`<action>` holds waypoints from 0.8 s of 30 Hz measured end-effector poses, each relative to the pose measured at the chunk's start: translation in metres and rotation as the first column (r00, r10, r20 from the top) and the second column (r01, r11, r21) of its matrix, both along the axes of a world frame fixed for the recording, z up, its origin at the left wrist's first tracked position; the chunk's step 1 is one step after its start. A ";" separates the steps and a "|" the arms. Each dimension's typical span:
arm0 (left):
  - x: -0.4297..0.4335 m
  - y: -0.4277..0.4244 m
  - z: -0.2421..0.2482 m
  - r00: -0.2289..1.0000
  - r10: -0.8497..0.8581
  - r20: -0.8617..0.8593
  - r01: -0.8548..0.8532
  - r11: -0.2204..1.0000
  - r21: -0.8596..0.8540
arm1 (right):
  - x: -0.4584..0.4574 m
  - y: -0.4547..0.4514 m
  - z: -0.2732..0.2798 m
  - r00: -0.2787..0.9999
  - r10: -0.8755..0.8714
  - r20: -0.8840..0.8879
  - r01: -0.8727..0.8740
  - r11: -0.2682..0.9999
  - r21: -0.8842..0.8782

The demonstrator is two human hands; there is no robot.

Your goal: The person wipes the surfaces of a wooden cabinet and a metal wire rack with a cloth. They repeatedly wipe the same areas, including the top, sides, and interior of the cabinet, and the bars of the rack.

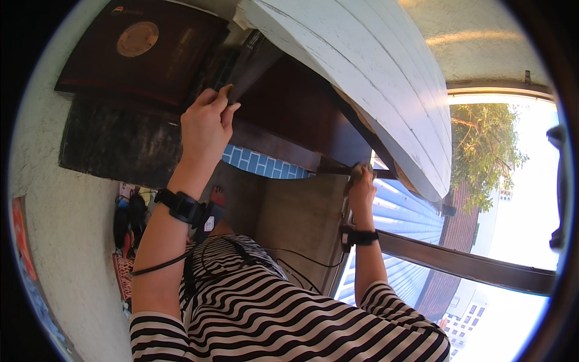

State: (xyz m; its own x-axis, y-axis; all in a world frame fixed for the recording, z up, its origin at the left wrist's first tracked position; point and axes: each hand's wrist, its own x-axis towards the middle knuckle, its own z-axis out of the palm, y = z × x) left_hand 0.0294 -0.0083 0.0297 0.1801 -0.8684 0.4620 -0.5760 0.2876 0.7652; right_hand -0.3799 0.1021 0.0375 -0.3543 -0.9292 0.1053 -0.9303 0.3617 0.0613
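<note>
My left hand [208, 120] pinches a thin dark thing [253, 68]; it is blurred, so its kind is unclear. The hand is above the front edge of a dark reddish-brown glossy board [307, 108], beside a dark maroon box [135, 50] with a round gold emblem. My right hand [363, 192] is at the board's far right end, by the window frame. Its fingers curl over a small brownish thing [360, 170], mostly covered by them. Black straps with small devices and cables circle both wrists.
A white grooved panel [362, 68] with a chipped edge slants over the board. The maroon box rests on a scuffed black surface [117, 135]. Below the board runs a blue brick-patterned strip [267, 164]. Shoes [131, 221] lie at left. A metal window bar [461, 262] crosses at right.
</note>
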 end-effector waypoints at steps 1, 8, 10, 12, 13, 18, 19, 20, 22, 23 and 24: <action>0.000 0.000 0.000 1.000 0.008 0.012 -0.008 1.000 -0.008 | 0.007 0.012 0.006 0.992 -0.067 0.110 0.061 0.997 0.056; -0.002 0.001 -0.003 1.000 0.006 0.029 -0.006 1.000 -0.010 | 0.014 0.029 0.031 0.959 0.089 0.268 -0.016 0.964 -0.265; -0.001 -0.001 -0.002 0.999 0.010 0.039 -0.009 1.000 -0.028 | -0.009 -0.015 0.021 0.955 0.296 0.023 -0.272 0.905 -0.328; -0.001 -0.001 -0.001 0.999 0.021 0.049 -0.017 0.997 -0.079 | -0.027 -0.052 0.002 0.938 0.348 -0.006 -0.342 0.919 -0.197; -0.001 0.000 -0.001 0.999 0.011 0.048 -0.008 0.999 -0.050 | -0.033 -0.056 -0.004 0.933 0.358 0.033 -0.352 0.927 -0.128; 0.001 -0.001 0.000 0.999 0.005 0.044 -0.004 1.000 -0.017 | -0.029 -0.051 -0.001 0.967 0.246 0.063 -0.237 0.963 -0.126; 0.002 -0.002 0.000 0.999 0.005 0.043 -0.005 1.000 -0.017 | -0.023 -0.046 0.001 0.979 0.182 0.089 -0.174 0.981 -0.083; 0.002 -0.002 0.000 0.999 0.009 0.041 -0.008 1.000 -0.020 | -0.018 -0.039 0.004 0.987 0.115 0.109 -0.112 0.993 -0.036; 0.003 -0.002 0.000 0.999 0.006 0.054 -0.006 1.000 -0.013 | -0.006 -0.022 0.001 0.998 0.022 0.058 -0.022 1.000 0.002; 0.002 -0.002 0.000 0.997 0.000 0.071 0.000 1.000 -0.003 | 0.000 -0.011 -0.003 0.997 -0.055 0.045 0.056 0.998 -0.017; 0.001 -0.002 0.000 0.996 0.004 0.087 -0.004 1.000 0.003 | 0.004 0.001 -0.007 0.990 -0.138 0.034 0.139 0.990 -0.012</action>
State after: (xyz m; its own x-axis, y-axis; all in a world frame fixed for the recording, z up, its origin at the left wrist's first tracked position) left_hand 0.0303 -0.0101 0.0296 0.1425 -0.8693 0.4732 -0.6417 0.2828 0.7129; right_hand -0.3763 0.1031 0.0306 -0.4829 -0.8694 0.1044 -0.8726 0.4877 0.0249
